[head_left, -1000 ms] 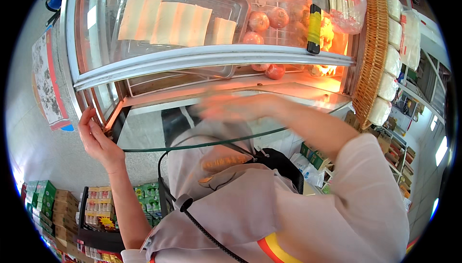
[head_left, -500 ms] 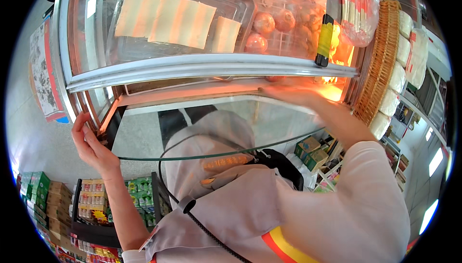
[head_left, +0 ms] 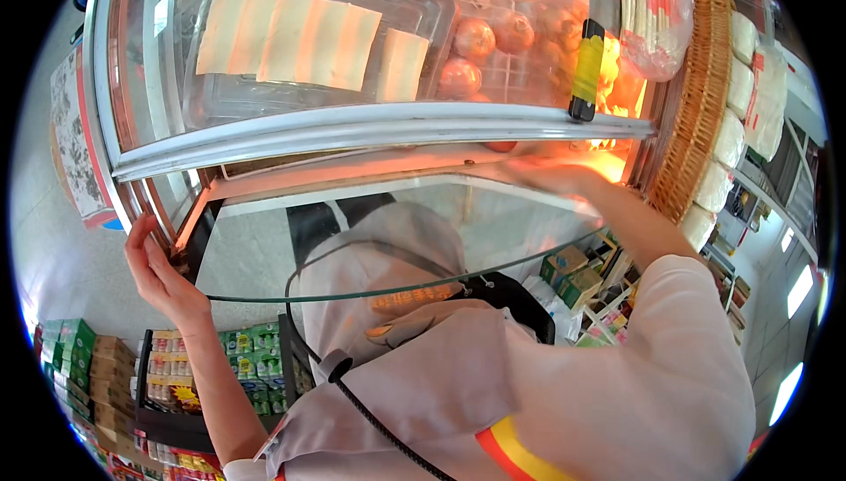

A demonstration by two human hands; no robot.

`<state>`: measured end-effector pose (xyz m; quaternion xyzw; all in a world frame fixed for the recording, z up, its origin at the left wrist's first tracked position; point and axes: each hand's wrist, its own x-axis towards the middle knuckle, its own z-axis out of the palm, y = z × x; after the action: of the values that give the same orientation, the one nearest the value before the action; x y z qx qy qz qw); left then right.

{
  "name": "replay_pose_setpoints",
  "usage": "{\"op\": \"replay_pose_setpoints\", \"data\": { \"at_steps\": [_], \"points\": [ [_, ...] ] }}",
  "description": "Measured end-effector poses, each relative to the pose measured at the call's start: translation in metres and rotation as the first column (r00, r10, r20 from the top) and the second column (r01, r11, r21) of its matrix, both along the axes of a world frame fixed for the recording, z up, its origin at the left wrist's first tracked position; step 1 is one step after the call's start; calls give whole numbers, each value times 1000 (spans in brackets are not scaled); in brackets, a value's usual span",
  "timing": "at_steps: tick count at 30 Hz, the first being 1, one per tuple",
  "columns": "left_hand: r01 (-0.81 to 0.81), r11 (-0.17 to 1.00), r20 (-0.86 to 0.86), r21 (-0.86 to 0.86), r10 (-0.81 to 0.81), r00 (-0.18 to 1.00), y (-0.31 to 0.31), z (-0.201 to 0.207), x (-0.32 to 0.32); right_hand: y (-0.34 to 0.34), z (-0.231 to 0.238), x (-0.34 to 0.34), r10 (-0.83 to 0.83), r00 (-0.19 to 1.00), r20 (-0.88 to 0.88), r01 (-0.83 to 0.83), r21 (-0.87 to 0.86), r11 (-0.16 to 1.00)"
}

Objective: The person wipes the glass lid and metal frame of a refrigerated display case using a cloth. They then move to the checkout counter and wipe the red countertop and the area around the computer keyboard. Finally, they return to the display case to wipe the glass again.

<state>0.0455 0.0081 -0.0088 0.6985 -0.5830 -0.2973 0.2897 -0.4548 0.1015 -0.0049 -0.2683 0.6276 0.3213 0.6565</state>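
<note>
A metal-framed display case (head_left: 379, 126) stands before me, glowing orange inside at the right. Its lower glass panel (head_left: 251, 239) tilts out toward my waist, leaving a gap under the frame bar. At the left end, my left hand (head_left: 163, 278) is against the case's corner, fingers stretched out and holding nothing. My right hand (head_left: 555, 174) reaches in at the right end of the gap, over the lit ledge (head_left: 352, 171). Motion blur hides its fingers and anything in them. Through the top glass I see pale flat slabs (head_left: 319, 40) on a clear tray (head_left: 436, 27), beside round reddish items (head_left: 474, 38).
A black-and-yellow handle-like tool (head_left: 587, 71) lies on the case top. Right of it are bagged sticks (head_left: 650, 18) and a wicker basket (head_left: 696, 102) with white packages (head_left: 724, 139). Stacked drink packs (head_left: 256, 362) stand low at the left. A black cord (head_left: 379, 419) crosses my front.
My right hand has shifted slightly within the gap and stays blurred. My left hand remains at the corner. The whole view has moved a little.
</note>
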Motion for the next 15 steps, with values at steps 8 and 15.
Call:
{"op": "replay_pose_setpoints", "data": {
  "at_steps": [8,15],
  "points": [
    [42,998,81,48,-45,996,-7,-2,1,-45,-8,151,94,766,635,207,-383,900],
    [17,999,133,27,-21,991,0,10,-8,17,30,-27,48,997,-61,-50,-26,998]
  ]
}}
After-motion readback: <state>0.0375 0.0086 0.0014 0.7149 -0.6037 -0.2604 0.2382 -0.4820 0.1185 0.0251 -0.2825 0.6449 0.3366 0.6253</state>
